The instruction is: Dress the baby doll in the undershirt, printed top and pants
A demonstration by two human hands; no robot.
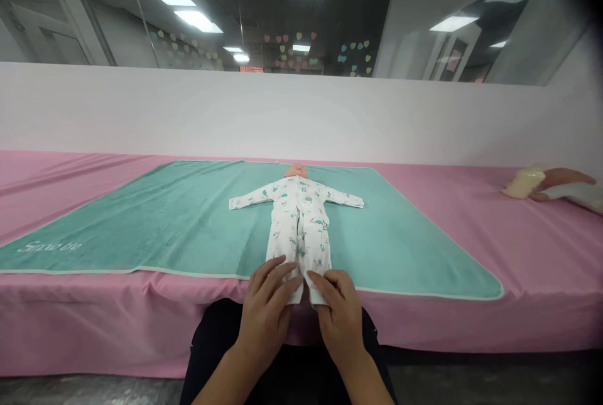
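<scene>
a bare left hand [266, 311] and a bare right hand [342, 314] rest on the lower leg ends of a white long-sleeved cotton baby sleepsuit with a small teal and pink print [299, 223]. the left hand is open, its fingers laid flat across one leg. the fingers and thumb of the right hand sit on the other cuff, but i cannot tell whether they are pinching it or only resting there. the sleepsuit is on a baby doll with a smooth vinyl head [296, 171], which lies face up in the middle of a teal terry towel with white piped edges [141, 216], on a pink cloth-covered bench [70, 329].

so far the doll is dressed, its sleeves stretched straight out and its legs straight down. no corner of the towel is folded over it. the doll's feet are hidden under the hands, and the fastenings down the front are too small to make out. at the right edge, a cream-coloured padded object [525, 182] and a peach-brown pad [565, 176] are partly cut off and hard to identify
</scene>
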